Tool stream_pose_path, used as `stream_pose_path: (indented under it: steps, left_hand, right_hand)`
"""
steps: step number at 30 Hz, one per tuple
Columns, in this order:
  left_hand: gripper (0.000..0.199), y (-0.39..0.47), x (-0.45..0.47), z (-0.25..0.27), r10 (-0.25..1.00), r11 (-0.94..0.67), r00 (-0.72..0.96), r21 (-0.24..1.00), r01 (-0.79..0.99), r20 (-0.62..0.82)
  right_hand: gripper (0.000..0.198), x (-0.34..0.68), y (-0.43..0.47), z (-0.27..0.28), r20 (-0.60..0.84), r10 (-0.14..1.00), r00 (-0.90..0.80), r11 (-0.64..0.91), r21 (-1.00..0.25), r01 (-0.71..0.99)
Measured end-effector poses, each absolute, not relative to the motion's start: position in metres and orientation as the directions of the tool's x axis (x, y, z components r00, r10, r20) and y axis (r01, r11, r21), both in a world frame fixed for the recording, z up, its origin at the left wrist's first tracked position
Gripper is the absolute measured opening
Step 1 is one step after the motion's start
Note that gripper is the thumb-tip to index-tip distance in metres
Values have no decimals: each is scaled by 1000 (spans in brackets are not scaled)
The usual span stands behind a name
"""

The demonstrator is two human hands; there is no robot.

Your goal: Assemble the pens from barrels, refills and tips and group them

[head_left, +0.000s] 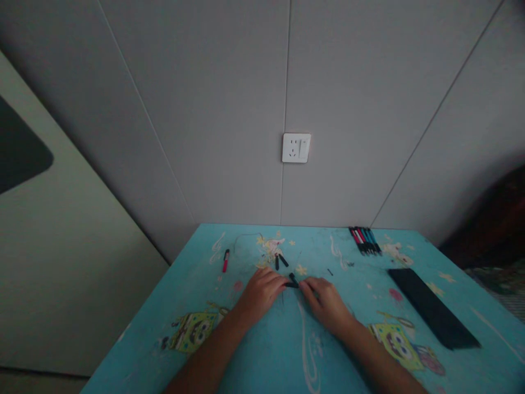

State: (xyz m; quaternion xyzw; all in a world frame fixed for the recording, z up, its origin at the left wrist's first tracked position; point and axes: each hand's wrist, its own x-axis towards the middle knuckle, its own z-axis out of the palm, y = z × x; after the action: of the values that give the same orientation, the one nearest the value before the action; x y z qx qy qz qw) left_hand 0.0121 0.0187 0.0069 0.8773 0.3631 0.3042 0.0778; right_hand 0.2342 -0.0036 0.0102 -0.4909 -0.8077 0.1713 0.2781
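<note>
My left hand (262,288) is closed, its fingertips pinching one end of a short black pen piece (291,284). The other end of that piece reaches the fingertips of my right hand (325,300), which is curled shut; whatever it pinches is too small to make out. Just beyond the fingertips lies a second short black piece (293,277), slanted on the tabletop. Farther back, two more black pen pieces (280,260) rest close together. A pink-and-black pen part (225,261) lies by itself to the left.
A row of several pens (365,241), pink, blue and black, lies at the back right. A long flat black case (432,307) is on the right. The blue patterned table (254,355) meets a grey wall with a white socket (296,148). A tiny dark bit (330,272) lies beyond my right hand.
</note>
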Motion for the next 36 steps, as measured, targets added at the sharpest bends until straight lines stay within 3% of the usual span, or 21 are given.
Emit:
stream_pose_path:
  steps: [4, 13, 16, 18, 21, 23, 26, 29, 36]
  left_hand:
    - [17, 19, 11, 8, 676, -731, 559, 341, 592, 479]
    - [18, 16, 10, 10, 637, -765, 564, 336, 550, 526]
    - [28, 21, 10, 9, 696, -696, 379, 442, 567, 610]
    - [39, 25, 9, 4, 757, -608, 163, 592, 529, 632]
    - [46, 32, 10, -5, 886, -426, -91, 876, 225, 454]
    - [47, 34, 11, -8, 960, -273, -87, 960, -65, 267]
    - [48, 34, 14, -6, 992, -122, -22, 915, -383, 123]
    - [45, 32, 15, 0, 993, -114, -41, 815, -568, 110]
    - [42, 30, 17, 8, 988, -65, 73, 782, -620, 139]
  right_hand:
    - [24, 235, -5, 13, 298, 858, -418, 512, -570, 643]
    - [38, 231, -9, 10, 250, 870, -424, 488, -554, 674]
    - [35, 230, -8, 12, 320, 870, -375, 493, -574, 654]
    - [32, 229, -7, 12, 362, 873, -327, 486, -595, 640]
    - [27, 230, -6, 11, 394, 871, -293, 488, -620, 614]
    - [27, 230, -6, 10, 399, 866, -302, 498, -625, 602]
    - [26, 228, -6, 7, 386, 862, -328, 506, -622, 597]
    - [25, 227, -6, 5, 386, 868, -312, 495, -627, 601]
    - [22, 233, -1, -5, 427, 858, -286, 505, -598, 622]
